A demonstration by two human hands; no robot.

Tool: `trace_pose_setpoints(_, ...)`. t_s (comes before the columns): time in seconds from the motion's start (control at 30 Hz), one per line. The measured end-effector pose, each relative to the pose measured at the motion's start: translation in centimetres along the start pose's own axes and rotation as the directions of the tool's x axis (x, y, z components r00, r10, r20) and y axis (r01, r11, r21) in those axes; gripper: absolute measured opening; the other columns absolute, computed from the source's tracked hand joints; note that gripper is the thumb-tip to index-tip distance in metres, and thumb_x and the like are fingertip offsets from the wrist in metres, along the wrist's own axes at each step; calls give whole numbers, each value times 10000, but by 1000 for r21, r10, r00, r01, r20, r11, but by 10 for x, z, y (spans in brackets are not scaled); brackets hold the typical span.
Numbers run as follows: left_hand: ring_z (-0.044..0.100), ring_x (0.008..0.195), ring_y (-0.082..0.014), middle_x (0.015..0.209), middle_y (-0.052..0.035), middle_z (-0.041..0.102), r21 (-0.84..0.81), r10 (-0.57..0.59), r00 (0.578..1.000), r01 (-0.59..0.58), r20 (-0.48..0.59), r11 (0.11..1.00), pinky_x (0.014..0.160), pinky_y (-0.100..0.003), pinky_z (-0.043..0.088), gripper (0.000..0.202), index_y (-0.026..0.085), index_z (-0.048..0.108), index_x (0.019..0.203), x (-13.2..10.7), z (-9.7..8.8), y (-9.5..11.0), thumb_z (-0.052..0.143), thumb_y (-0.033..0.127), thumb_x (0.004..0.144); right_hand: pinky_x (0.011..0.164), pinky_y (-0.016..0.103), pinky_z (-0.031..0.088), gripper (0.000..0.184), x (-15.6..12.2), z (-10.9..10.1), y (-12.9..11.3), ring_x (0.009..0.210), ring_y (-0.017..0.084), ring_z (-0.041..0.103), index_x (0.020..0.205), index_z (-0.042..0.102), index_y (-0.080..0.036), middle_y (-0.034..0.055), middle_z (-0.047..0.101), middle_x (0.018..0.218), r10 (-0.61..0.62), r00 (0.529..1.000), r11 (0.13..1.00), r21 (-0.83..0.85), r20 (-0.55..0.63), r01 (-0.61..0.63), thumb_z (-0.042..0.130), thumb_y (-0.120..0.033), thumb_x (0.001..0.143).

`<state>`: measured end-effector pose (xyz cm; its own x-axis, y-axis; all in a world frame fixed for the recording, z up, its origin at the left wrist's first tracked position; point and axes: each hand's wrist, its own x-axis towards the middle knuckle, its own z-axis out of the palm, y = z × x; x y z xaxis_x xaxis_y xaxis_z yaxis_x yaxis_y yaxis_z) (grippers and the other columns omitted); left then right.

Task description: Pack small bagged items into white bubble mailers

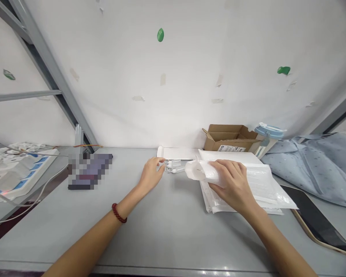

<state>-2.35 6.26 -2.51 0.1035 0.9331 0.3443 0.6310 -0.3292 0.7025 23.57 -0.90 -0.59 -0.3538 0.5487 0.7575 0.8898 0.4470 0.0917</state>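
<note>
My right hand is closed around a white padded plastic mailer, whose open mouth points left toward my other hand. Just left of that mouth lie several small white sticks with loops on the grey table; their exact kind is too small to tell. My left hand reaches beside them, thumb and forefinger apart, the fingertips near the loops. Whether they touch is unclear. More white mailers are stacked flat below my right hand. Behind the small sticks, a long white strip or box lies along the wall.
An open cardboard box and a blue-lidded container stand at the back right. Nearby are a pale blue cloth and a phone. At left sit a dark, partly blurred object and a power strip with cables.
</note>
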Motion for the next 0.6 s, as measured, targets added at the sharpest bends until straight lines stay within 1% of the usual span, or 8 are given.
trace_pose_setpoints(0.07,586,895,-218,1001,-72,670,80,-2,999,-2,48,997,820,-350,457,234,172,654,942,4,10,-14,524,306,800,868,409,324,375,0,0,0,984,252,524,1158,489,-189,97,585,1049,-1,1000,1000,2,-14,1,578,-216,794)
trace_pose_setpoints(0.13,579,899,-235,928,-77,663,107,3,997,-12,79,994,815,-362,454,227,170,658,876,4,21,-21,536,344,798,865,404,324,370,0,0,0,978,249,524,1153,488,-194,94,585,1045,-4,1000,1000,6,-18,4,575,-214,794)
trace_pose_setpoints(0.2,575,874,-232,849,-69,652,101,16,996,-25,90,995,795,-355,450,188,174,645,789,3,30,-22,524,317,798,863,399,320,362,0,1,-1,976,247,523,1152,486,-201,94,582,1049,-5,1000,1000,8,-8,5,566,-213,799)
trace_pose_setpoints(0.27,576,832,-213,799,-54,644,81,24,996,-31,91,996,764,-333,448,160,178,618,730,2,33,-18,499,261,796,867,399,314,360,0,2,-1,977,246,522,1155,483,-207,95,581,1056,-4,1000,1000,3,5,4,557,-213,803)
trace_pose_setpoints(0.37,577,722,-173,745,-23,636,43,27,995,-32,101,999,671,-286,442,176,184,582,749,0,25,-9,447,264,829,879,403,303,365,-1,3,1,974,246,520,1156,483,-207,95,585,1050,0,1000,999,-36,10,1,555,-205,798)
trace_pose_setpoints(0.5,517,513,-138,564,41,556,-85,-22,990,34,140,996,515,-244,383,191,207,511,840,-3,0,7,403,358,885,886,412,291,376,-1,4,4,965,250,514,1149,485,-197,101,588,1041,20,1000,994,-105,19,-18,564,-195,781)
trace_pose_setpoints(0.53,513,501,-135,555,46,550,-123,-27,990,44,136,991,501,-238,375,187,212,496,851,-3,-6,11,403,369,890,885,411,289,376,-1,4,4,967,251,513,1147,484,-198,102,588,1044,27,999,993,-112,27,-24,564,-196,780)
trace_pose_setpoints(0.6,519,505,-124,610,34,583,-194,-16,993,38,113,980,496,-234,386,185,214,484,858,-4,-15,18,410,379,895,886,410,286,370,-1,5,4,974,250,511,1146,482,-200,103,586,1050,40,999,992,-118,37,-35,559,-200,783)
